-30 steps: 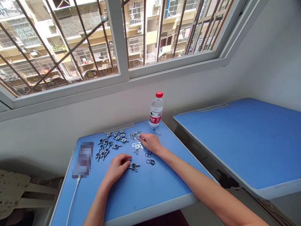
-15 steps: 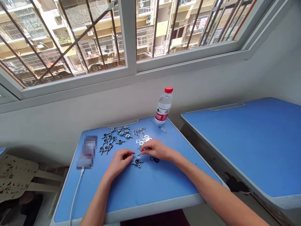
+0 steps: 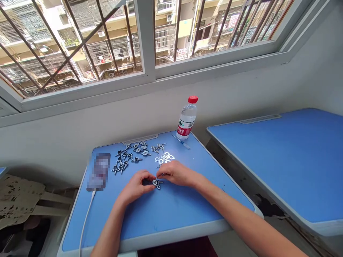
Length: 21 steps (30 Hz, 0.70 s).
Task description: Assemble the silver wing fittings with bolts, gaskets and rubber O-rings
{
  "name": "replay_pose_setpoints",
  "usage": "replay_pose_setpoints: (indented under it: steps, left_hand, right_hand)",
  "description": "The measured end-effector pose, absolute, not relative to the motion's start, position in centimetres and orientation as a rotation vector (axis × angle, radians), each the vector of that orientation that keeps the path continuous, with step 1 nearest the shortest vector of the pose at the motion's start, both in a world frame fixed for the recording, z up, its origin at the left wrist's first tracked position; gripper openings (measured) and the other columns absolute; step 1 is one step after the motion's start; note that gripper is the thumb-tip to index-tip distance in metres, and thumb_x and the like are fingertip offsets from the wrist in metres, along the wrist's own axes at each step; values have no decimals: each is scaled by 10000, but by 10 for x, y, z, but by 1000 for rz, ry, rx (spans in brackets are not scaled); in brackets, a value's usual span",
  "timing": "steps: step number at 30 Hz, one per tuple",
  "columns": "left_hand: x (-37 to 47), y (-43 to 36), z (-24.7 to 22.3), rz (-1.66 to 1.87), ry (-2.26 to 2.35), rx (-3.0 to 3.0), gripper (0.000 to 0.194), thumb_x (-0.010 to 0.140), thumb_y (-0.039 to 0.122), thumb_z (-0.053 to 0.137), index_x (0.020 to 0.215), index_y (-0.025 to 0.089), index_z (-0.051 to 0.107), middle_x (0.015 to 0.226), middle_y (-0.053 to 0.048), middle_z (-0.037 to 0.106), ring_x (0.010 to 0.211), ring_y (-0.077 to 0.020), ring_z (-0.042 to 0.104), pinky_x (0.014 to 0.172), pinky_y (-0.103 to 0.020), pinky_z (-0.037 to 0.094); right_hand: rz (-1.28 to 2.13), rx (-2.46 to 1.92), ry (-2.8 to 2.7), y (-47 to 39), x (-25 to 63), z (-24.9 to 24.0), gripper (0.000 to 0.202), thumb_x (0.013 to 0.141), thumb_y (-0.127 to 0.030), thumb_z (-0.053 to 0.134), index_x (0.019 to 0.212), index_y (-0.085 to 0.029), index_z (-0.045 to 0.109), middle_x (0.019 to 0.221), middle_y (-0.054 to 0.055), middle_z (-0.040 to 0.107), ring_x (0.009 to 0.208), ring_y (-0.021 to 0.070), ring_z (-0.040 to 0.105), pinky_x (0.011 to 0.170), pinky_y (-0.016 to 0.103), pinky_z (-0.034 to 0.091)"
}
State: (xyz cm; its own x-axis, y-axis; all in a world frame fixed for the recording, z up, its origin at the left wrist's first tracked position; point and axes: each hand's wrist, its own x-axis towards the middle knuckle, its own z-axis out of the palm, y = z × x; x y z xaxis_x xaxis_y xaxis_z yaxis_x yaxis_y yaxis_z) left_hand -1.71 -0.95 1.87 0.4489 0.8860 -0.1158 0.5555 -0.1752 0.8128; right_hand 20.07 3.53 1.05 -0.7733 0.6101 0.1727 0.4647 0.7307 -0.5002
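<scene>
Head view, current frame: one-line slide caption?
Right hand pinching a small metal piece at a metal fitting on the blue table, left hand alongside, loose silver plates beyond.

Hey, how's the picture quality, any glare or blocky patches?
Head view: window bright with daylight; head view: phone-like slab pixelated into blocks; head view: small metal part between left hand and right hand shows little fine detail.

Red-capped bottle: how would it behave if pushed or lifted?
The bottle would probably tip if pushed high, being tall and narrow. It may feel heavy, since clear liquid seems to fill most of it. Knocked over, its round body could roll.
</scene>
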Motion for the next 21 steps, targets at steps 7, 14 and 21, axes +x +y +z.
replay_pose_setpoints:
  steps: [7,14,21]
  left_hand:
    - [-16,-12,20,498,1225,1898,181,795,227,612,934,217,727,972,-44,669,971,-221,579,878,-314,444]
    - [-16,-11,21,509,1248,1859,165,809,248,612,908,224,742,968,-52,686,940,-211,603,849,-302,465]
    - [-14,-11,20,521,1264,1830,142,775,249,654,888,210,732,943,-47,668,934,-217,599,845,-299,450]
  right_hand:
    - [605,-839,-2607,35,201,12,267,858,-68,558,908,-239,758,848,7,752,745,143,653,634,221,388]
    - [567,-838,-2606,35,205,13,279,844,-46,564,870,-244,759,795,-5,735,697,132,631,606,223,350]
    - [546,-895,-2616,32,200,10,279,845,-62,593,987,-249,745,901,15,761,766,157,666,607,233,353]
